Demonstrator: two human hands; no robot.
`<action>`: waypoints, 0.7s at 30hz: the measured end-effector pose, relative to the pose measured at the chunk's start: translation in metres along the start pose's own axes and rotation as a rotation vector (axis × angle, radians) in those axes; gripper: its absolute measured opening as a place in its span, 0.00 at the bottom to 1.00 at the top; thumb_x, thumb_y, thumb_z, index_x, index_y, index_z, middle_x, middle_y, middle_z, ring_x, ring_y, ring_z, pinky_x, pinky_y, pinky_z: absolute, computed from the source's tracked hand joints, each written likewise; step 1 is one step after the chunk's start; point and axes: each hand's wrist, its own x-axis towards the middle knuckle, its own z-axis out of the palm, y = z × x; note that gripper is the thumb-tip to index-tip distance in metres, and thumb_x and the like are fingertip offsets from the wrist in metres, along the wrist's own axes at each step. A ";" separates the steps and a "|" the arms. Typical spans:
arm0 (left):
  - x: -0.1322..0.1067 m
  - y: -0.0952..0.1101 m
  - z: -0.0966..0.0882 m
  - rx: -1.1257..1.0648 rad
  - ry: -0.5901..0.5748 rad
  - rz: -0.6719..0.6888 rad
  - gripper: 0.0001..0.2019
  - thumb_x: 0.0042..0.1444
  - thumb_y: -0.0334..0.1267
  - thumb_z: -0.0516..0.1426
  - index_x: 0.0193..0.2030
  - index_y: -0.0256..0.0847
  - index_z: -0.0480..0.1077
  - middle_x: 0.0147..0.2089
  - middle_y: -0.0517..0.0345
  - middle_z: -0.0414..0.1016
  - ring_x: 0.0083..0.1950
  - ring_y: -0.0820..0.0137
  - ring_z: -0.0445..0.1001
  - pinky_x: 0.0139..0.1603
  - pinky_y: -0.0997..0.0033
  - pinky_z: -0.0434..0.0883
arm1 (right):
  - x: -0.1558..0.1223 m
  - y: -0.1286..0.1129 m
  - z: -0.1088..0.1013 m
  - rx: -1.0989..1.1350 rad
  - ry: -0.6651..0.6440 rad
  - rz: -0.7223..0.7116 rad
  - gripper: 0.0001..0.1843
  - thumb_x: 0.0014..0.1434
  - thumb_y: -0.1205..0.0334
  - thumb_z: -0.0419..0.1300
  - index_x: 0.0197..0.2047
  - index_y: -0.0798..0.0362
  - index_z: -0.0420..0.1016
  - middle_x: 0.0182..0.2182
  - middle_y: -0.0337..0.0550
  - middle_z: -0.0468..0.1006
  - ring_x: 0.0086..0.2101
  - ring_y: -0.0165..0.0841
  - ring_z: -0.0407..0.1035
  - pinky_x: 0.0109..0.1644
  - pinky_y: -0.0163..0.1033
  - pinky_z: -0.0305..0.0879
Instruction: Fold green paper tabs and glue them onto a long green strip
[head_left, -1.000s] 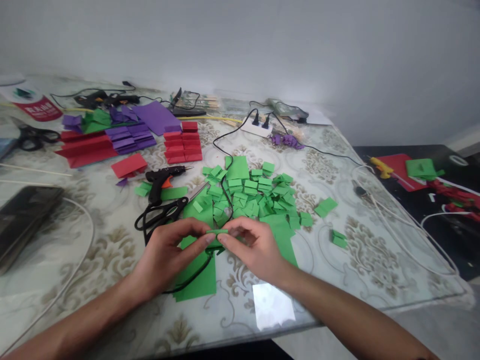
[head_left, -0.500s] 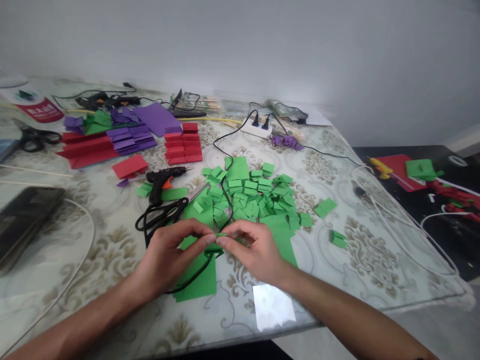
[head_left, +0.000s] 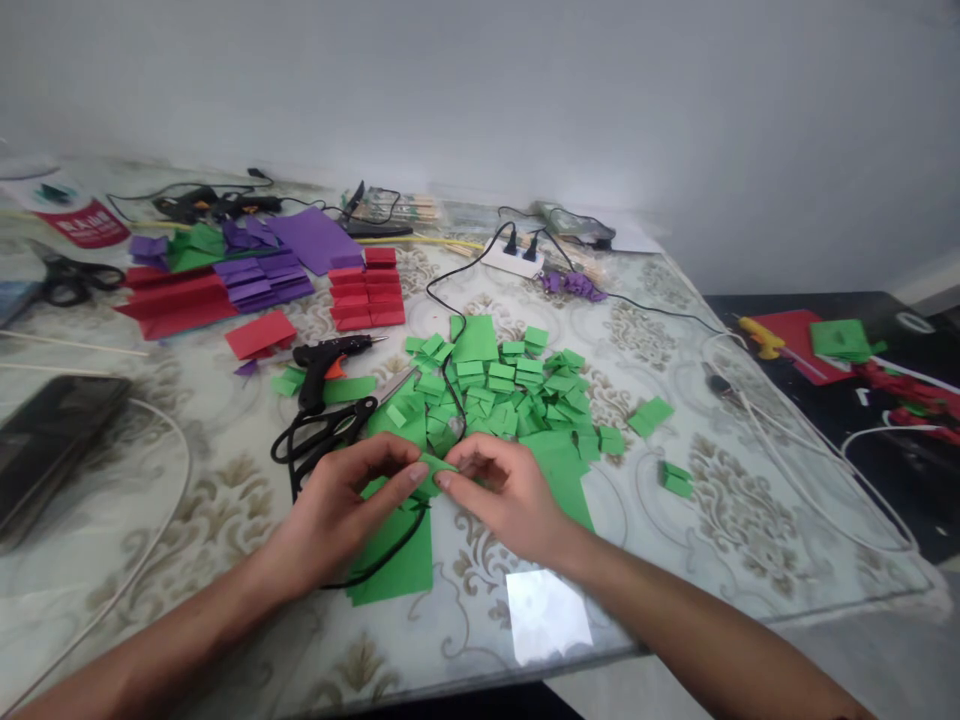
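Between both hands is a small piece of green paper (head_left: 433, 470). My left hand (head_left: 352, 505) pinches its left side with thumb and forefinger. On the right edge, the fingertips of my right hand (head_left: 510, 495) are closed on the same piece. Beneath the hands lie larger green paper sheets (head_left: 401, 570), crossed by a black cord. A pile of small folded green paper pieces (head_left: 499, 378) spreads just beyond my fingers. Black-handled scissors (head_left: 330, 430) rest left of the pile, partly behind my left hand. A black glue gun (head_left: 326, 365) lies just past them.
Folded red papers (head_left: 367, 297) and purple papers (head_left: 262, 280) sit at the back left. A white power strip (head_left: 514, 258) stands near the wall. At left are a phone (head_left: 56, 440) and more scissors (head_left: 71, 275). A white cable (head_left: 810, 480) trails over the right edge.
The green piece in my fingers has tilted, showing more of its flat face than the thin edge seen before. Both hands have stayed nearly in place.
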 end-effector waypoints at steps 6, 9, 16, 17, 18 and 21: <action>-0.005 -0.006 0.000 -0.144 0.002 -0.020 0.11 0.66 0.42 0.59 0.53 0.45 0.70 0.45 0.55 0.78 0.47 0.65 0.78 0.47 0.68 0.74 | 0.004 0.000 -0.002 0.136 0.064 0.063 0.17 0.55 0.49 0.71 0.37 0.51 0.74 0.26 0.36 0.76 0.29 0.32 0.73 0.35 0.37 0.70; -0.007 -0.005 -0.001 -0.192 0.000 -0.025 0.10 0.66 0.41 0.59 0.53 0.47 0.69 0.44 0.57 0.77 0.46 0.66 0.77 0.46 0.70 0.74 | 0.003 0.001 -0.001 0.175 0.089 -0.004 0.17 0.57 0.53 0.70 0.42 0.48 0.68 0.27 0.32 0.74 0.29 0.31 0.73 0.37 0.37 0.71; -0.007 0.001 -0.006 -0.235 -0.069 -0.058 0.09 0.69 0.42 0.55 0.52 0.45 0.69 0.40 0.57 0.78 0.42 0.67 0.75 0.41 0.70 0.71 | 0.001 -0.002 -0.002 0.052 0.049 -0.062 0.05 0.63 0.59 0.65 0.39 0.50 0.77 0.27 0.37 0.74 0.29 0.31 0.73 0.33 0.35 0.68; -0.007 0.001 -0.006 -0.237 -0.077 -0.061 0.08 0.69 0.42 0.55 0.52 0.45 0.68 0.40 0.57 0.78 0.41 0.67 0.75 0.41 0.70 0.70 | 0.001 -0.002 -0.002 0.054 0.045 -0.053 0.04 0.63 0.59 0.64 0.40 0.50 0.77 0.26 0.36 0.74 0.29 0.31 0.73 0.33 0.35 0.68; -0.006 0.001 -0.006 -0.235 -0.075 -0.059 0.08 0.69 0.42 0.55 0.52 0.45 0.68 0.40 0.58 0.78 0.41 0.68 0.74 0.41 0.70 0.70 | 0.001 -0.002 -0.002 0.058 0.039 -0.044 0.05 0.63 0.59 0.64 0.41 0.50 0.78 0.26 0.36 0.74 0.29 0.31 0.73 0.33 0.35 0.69; -0.003 -0.001 -0.006 -0.232 -0.051 -0.049 0.06 0.69 0.41 0.56 0.49 0.46 0.68 0.38 0.60 0.77 0.39 0.69 0.72 0.39 0.72 0.68 | 0.001 -0.003 -0.003 0.084 0.007 -0.030 0.07 0.61 0.61 0.65 0.43 0.49 0.80 0.27 0.36 0.74 0.30 0.30 0.72 0.34 0.35 0.69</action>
